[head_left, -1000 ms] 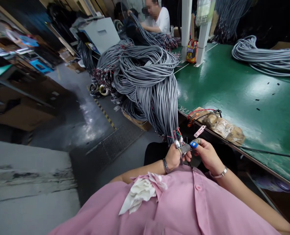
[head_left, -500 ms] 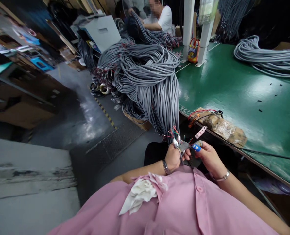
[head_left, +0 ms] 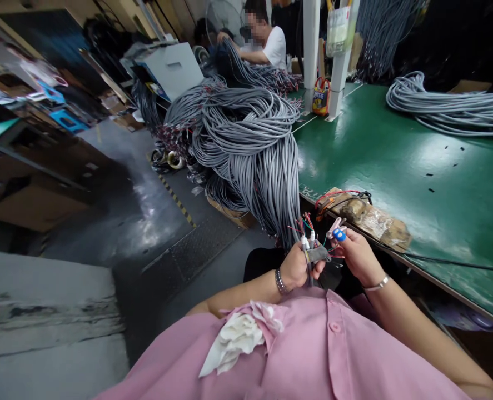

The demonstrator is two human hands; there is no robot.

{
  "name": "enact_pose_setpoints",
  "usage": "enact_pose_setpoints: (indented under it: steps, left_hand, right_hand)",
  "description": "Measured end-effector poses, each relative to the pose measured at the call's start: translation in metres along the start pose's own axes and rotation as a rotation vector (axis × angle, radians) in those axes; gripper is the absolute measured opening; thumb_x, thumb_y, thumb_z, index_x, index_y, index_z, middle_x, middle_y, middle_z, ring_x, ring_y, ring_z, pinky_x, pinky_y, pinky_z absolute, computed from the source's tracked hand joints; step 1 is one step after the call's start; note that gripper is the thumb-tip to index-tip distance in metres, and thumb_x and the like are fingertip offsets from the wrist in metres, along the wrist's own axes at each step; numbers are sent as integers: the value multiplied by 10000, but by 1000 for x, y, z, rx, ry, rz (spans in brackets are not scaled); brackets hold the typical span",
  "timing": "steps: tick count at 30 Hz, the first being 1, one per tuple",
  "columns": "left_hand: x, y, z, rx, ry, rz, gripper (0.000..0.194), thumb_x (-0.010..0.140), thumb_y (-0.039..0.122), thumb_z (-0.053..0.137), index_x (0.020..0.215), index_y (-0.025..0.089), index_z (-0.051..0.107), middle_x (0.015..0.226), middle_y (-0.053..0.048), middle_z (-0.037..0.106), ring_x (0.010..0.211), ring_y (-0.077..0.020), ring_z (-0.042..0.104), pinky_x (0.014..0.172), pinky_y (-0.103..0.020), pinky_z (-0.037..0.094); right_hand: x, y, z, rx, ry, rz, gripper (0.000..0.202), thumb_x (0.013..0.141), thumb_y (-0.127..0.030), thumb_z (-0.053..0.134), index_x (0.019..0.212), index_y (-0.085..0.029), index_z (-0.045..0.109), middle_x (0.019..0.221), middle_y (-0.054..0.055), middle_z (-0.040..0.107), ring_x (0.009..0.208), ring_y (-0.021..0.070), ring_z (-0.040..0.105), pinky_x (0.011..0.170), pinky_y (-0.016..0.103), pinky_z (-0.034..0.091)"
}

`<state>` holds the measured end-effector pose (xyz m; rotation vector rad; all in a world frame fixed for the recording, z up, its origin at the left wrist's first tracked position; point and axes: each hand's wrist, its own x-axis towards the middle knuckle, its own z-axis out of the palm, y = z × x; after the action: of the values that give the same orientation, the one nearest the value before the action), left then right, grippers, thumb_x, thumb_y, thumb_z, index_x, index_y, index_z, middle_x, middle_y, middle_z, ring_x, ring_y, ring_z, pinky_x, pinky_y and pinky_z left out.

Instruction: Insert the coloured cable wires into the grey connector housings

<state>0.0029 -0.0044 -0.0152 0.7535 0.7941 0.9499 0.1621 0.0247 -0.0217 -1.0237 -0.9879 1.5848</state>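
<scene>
Gray cable pile (head_left: pixel 250 125), 11 o'clock of the hands: its weight could drag on the held ends, if they run into it.
Left hand (head_left: pixel 297 268) clamped round cable ends (head_left: pixel 305 243), tips up at 1 o'clock; a slack grip could let one slip. Right hand (head_left: pixel 359 256) at 3 o'clock of left, fingertips bunched by pink tool (head_left: pixel 335 226); can't tell if pinching it. Thin wires (head_left: pixel 307 221), fanned close together, could snag or cross from crowding.

Grey cables (head_left: pixel 265 172), green tabletop (head_left: pixel 371 158)
</scene>
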Motion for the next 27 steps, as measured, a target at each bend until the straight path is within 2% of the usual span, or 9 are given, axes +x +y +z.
enact_pose_setpoints:
  steps: [3, 5, 7, 9, 13, 19, 24, 27]
  left_hand:
    - [5, 1, 1, -22, 1, -11, 337, 686, 442, 695, 688, 137, 551, 439, 22, 532, 293, -76, 404, 295, -191, 289]
    - [7, 0, 2, -43, 10, -23, 339, 675, 446, 698, 699, 145, 544, 435, 26, 530, 293, -79, 400, 291, -192, 288]
    - [9, -1, 2, -50, 10, -44, 349, 664, 457, 700, 719, 150, 542, 441, 25, 537, 297, -82, 405, 291, -191, 285]
    - [11, -3, 2, -41, 11, -61, 352, 660, 459, 702, 725, 151, 543, 450, 24, 542, 303, -82, 411, 293, -189, 287]
    - [13, -7, 0, -6, 14, -56, 318, 692, 432, 686, 708, 150, 540, 444, 29, 532, 295, -77, 405, 292, -189, 287]
    - [11, -9, -1, -5, 21, -36, 303, 705, 417, 674, 684, 149, 534, 441, 20, 531, 302, -83, 407, 289, -194, 282]
    - [10, -6, 1, -38, 13, -24, 350, 694, 476, 668, 698, 151, 538, 446, 16, 539, 304, -84, 407, 291, -196, 287]
    - [11, -4, 1, -54, 17, -39, 384, 685, 514, 661, 730, 147, 558, 440, 16, 535, 304, -87, 405, 290, -198, 280]
  right_hand:
    - [1, 8, 1, -111, 170, -143, 326, 831, -496, 585, 767, -182, 645, 591, -13, 534, 495, 86, 402, 460, 215, 314]
    - [3, 9, 3, -35, 137, -108, 404, 849, -564, 504, 783, -192, 648, 623, -3, 552, 515, 99, 432, 484, 227, 352]
    - [6, 6, 6, 101, 64, -4, 437, 830, -603, 499, 790, -196, 653, 650, 2, 565, 532, 109, 458, 507, 240, 391]
    - [10, 2, 8, 221, 38, 76, 425, 793, -605, 555, 795, -194, 661, 675, 8, 583, 551, 116, 485, 516, 244, 409]
    - [13, -1, 11, 351, 76, 74, 357, 737, -540, 670, 755, -184, 659, 673, 4, 586, 574, 109, 502, 527, 228, 417]
    - [12, 2, 10, 327, 72, 70, 416, 757, -594, 613, 739, -179, 638, 663, 9, 577, 547, 105, 475, 494, 223, 410]
    - [8, -3, 10, 216, 88, 71, 367, 761, -546, 642, 734, -180, 627, 608, -7, 551, 527, 102, 480, 486, 219, 414]
    - [7, -6, 10, 261, 65, 104, 349, 770, -530, 640, 775, -182, 645, 686, 16, 617, 560, 116, 528, 516, 241, 443]
